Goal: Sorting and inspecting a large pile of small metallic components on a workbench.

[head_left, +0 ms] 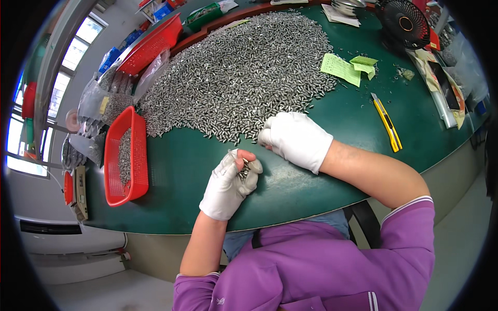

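A wide heap of small, shiny, rod-like metal parts [238, 72] covers the far middle of the green table [176, 171]. My left hand [223, 189], in a white glove with some fingertips bare, curls around several of these parts [244, 171] just in front of the heap. At the heap's near edge, to the right, my right hand [295, 139] is gloved too, back upward. Its fingers are bent closed beside a few loose parts, and whatever they grip is hidden beneath the hand.
A red plastic basket [139, 160] with more metal parts stands left; a small scale [80, 194] sits beyond it. On the right lie a yellow box cutter [387, 124] and green paper slips [341, 68]. A black fan [404, 23] stands far right. Plastic bags [93, 101] crowd the left edge.
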{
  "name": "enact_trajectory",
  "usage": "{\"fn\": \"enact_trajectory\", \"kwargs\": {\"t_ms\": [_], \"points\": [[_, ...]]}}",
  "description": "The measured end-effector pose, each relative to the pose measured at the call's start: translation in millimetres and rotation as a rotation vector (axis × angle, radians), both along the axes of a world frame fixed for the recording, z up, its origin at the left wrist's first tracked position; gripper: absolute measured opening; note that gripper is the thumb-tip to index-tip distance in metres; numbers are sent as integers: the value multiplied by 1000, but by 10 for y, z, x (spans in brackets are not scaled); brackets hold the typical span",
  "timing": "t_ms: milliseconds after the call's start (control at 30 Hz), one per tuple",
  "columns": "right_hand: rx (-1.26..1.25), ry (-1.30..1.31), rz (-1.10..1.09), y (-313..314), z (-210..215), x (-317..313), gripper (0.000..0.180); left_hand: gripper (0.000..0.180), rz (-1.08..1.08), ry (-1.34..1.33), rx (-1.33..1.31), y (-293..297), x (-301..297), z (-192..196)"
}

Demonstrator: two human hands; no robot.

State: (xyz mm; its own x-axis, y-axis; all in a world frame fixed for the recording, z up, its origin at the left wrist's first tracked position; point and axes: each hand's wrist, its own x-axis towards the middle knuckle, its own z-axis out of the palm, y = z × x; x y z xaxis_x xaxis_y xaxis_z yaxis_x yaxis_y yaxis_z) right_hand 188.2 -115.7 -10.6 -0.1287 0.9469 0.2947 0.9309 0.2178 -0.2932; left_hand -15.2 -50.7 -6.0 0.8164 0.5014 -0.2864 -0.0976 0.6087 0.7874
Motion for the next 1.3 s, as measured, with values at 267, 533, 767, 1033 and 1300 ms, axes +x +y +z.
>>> {"fn": "enact_trajectory", "kwargs": {"t_ms": [267, 533, 767, 1033, 1300], "points": [[-32, 143, -34, -15, 6, 74, 18, 32, 19, 21, 15, -5, 11, -41], [16, 652, 247, -29, 45, -51, 21, 22, -83, 62, -24, -20, 8, -15], [-6, 770, 265, -26, 32, -63, 18, 14, -25, 8, -69, -27, -20, -53], [115, 639, 272, -53, 50, -63, 18, 15, -34, -34, -145, -9, -5, -47], [165, 622, 256, -64, 30, -70, 15, 17, -84, -28, -112, 0, -6, -41]]}}
